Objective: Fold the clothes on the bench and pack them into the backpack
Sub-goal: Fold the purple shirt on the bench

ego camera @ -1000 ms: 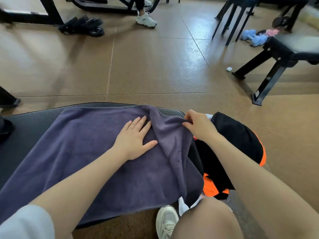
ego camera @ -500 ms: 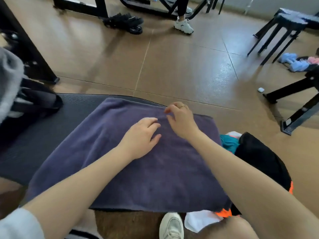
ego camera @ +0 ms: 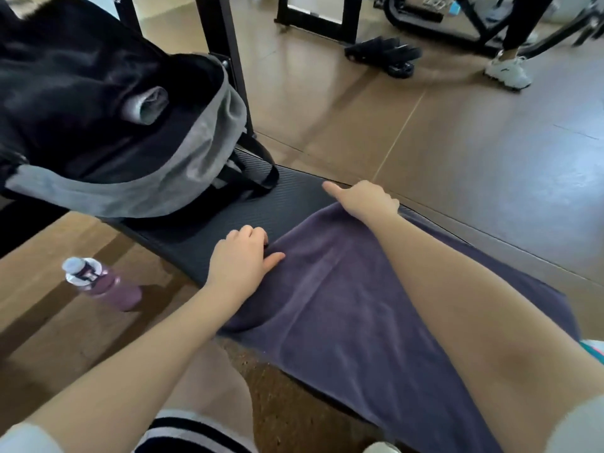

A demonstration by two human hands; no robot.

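A dark purple towel (ego camera: 346, 308) lies folded over on the black bench (ego camera: 261, 210). My left hand (ego camera: 240, 263) grips the towel's near left corner, fingers curled over the edge. My right hand (ego camera: 364, 199) pinches its far left corner, index finger pointing left. A black and grey backpack (ego camera: 108, 125) stands on the bench's left end, its mouth turned away from the towel. A sliver of teal clothing (ego camera: 595, 348) shows at the right edge, mostly hidden behind my right arm.
A purple water bottle (ego camera: 104, 284) stands on the floor left of the bench. Black machine frames (ego camera: 225, 44) rise behind the backpack. Black sandals (ego camera: 389, 55) lie on the far floor, and another person's white shoe (ego camera: 508, 73) is near them.
The towel's right part was folded over leftward. Both hands slid left along it to its left corners. The view swung left, bringing the backpack and bottle in and the black and orange clothes out.
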